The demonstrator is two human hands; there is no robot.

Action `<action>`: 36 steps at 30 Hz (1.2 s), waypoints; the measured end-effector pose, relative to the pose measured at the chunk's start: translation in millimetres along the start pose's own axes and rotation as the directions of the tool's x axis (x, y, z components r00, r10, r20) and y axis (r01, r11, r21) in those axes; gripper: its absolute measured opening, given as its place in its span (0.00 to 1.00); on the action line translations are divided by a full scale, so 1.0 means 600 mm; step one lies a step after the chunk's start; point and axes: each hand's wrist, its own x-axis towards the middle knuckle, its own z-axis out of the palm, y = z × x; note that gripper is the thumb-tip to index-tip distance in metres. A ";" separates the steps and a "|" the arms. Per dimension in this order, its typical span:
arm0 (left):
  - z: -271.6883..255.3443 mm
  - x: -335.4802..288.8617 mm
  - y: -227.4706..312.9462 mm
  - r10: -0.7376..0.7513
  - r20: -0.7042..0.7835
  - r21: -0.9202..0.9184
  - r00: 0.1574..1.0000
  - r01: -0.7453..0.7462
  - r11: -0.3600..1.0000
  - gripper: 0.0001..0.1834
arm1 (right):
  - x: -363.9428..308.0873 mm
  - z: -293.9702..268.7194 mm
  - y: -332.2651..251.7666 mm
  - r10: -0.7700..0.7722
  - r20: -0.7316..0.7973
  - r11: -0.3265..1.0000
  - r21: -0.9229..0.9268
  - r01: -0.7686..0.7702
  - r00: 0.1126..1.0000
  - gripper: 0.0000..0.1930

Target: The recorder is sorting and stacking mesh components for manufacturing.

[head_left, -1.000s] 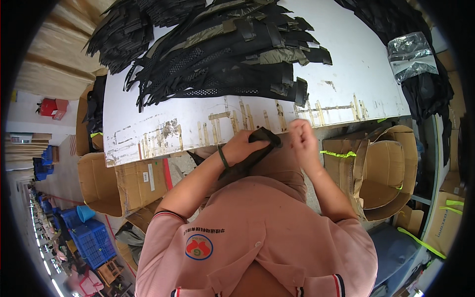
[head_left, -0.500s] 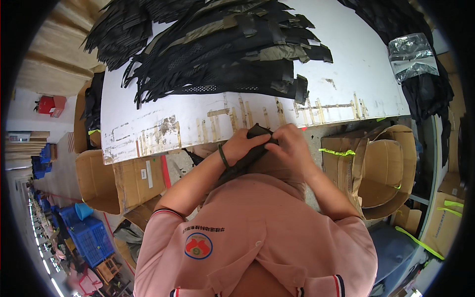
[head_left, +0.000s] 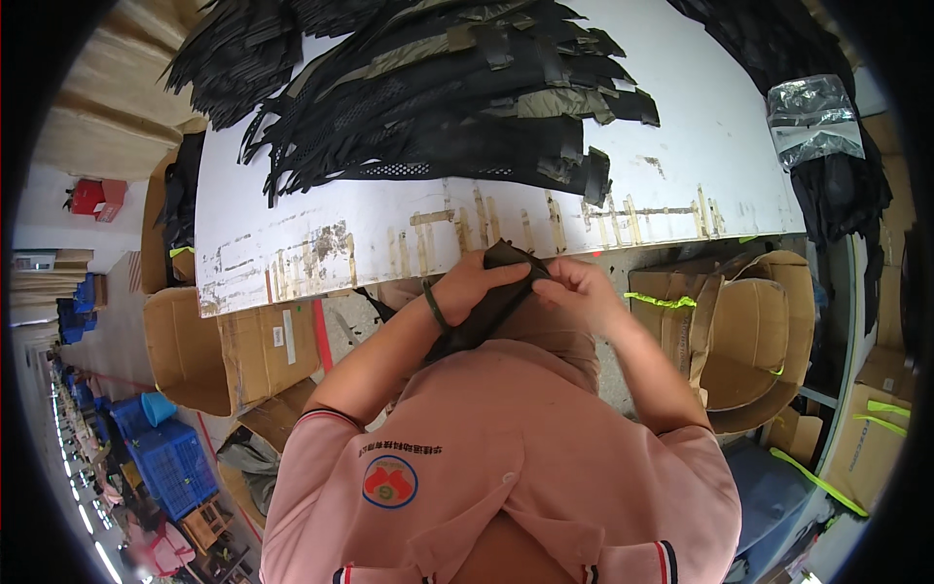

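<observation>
A black piece of fabric (head_left: 501, 300) hangs over my lap at the near edge of the white table (head_left: 389, 209). My left hand (head_left: 469, 284) grips it with the thumb across its upper part, and a dark bangle circles that wrist. At the fabric's right edge, my right hand (head_left: 581, 292) is closed in a pinch, thumb against forefinger. Whatever lies between those fingertips is too small to make out. Beyond my hands, black mesh and fabric pieces (head_left: 418, 117) lie heaped on the table.
Cardboard boxes stand open on the left (head_left: 190, 350) and on the right (head_left: 759, 341). Yellow-green strips hang from the right one. At the table's far right lies a clear plastic bag (head_left: 815, 122) beside dark cloth. Blue crates (head_left: 170, 457) stand on the floor at far left.
The black fabric has spread wider below my left hand. My right hand has shifted slightly, its fingers now pinched at the fabric's edge. The left hand is nearly still.
</observation>
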 end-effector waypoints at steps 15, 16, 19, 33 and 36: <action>-0.002 0.006 -0.025 0.037 0.203 0.365 0.978 -0.111 0.925 0.21 | -0.010 -0.033 0.060 0.066 -0.097 0.989 0.139 -0.052 0.993 0.07; -0.014 0.005 -0.033 0.106 0.297 0.597 0.949 -0.271 0.755 0.21 | -0.021 -0.059 0.073 0.074 -0.129 0.992 0.114 -0.059 0.989 0.08; -0.072 -0.013 -0.071 -0.076 0.374 0.897 0.924 -0.339 0.282 0.20 | -0.059 -0.119 0.128 0.304 -0.119 0.952 0.057 -0.300 0.945 0.11; -0.027 -0.033 0.011 -0.338 0.055 0.976 0.940 -0.121 -0.179 0.20 | 0.251 -0.135 0.027 -0.344 -0.529 0.856 -0.516 0.028 0.776 0.21; -0.022 -0.031 0.052 0.468 0.235 0.937 0.852 -0.326 0.124 0.20 | 0.203 -0.083 -0.012 -0.473 -0.462 0.874 -0.351 0.335 0.750 0.15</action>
